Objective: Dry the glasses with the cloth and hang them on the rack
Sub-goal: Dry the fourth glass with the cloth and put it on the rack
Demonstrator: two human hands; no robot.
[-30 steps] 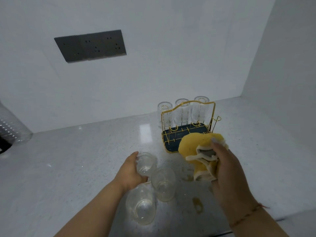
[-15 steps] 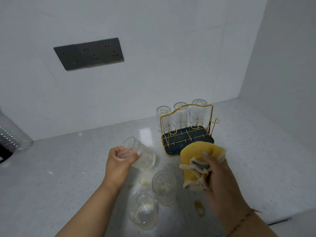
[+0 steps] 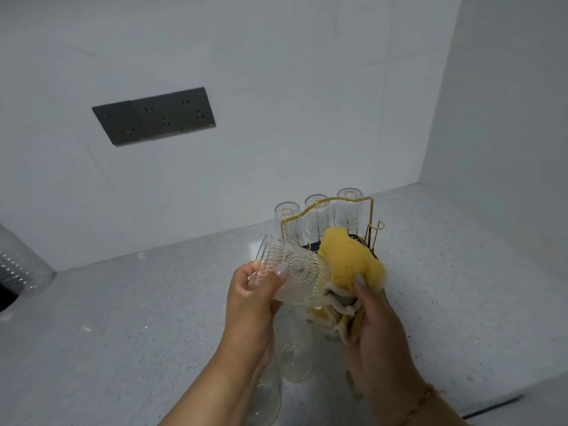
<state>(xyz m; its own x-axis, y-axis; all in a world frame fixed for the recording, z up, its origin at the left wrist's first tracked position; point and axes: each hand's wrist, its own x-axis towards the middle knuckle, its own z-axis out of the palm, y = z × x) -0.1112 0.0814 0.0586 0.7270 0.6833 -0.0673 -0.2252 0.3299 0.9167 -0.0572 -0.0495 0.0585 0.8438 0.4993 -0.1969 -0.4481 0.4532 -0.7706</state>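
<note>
I see the patterned glass [image 3: 292, 273] held on its side above the counter [image 3: 138, 318], its open mouth pointing left and slightly far, its base toward the right. My left hand [image 3: 255, 298] is wrapped around the mouth end, thumb pressed on the near side of the wall, so that hand is closed on the glass. The base end touches the yellow cloth [image 3: 350, 265], which is bunched up just to the right of it. My right hand [image 3: 378, 315] is clenched around the lower folds of the cloth, with one fingertip showing on its yellow face; a thin bracelet [image 3: 421, 401] sits on that wrist.

Below the hands, two more glasses stand on the counter: one [image 3: 295, 355] between my forearms and another [image 3: 266, 401] nearer, partly hidden by my left arm. Whether they touch each other I cannot tell.

Farther back, just behind the cloth, stands the gold wire rack [image 3: 365, 216] with a dark base. Three glasses [image 3: 316, 216] hang upside down in a row along its far side. The cloth covers much of the rack's near half.

On the far wall, up and to the left, is a dark socket panel [image 3: 153, 115]. At the left edge of the counter sits a clear dimpled container [image 3: 18, 259].
</note>
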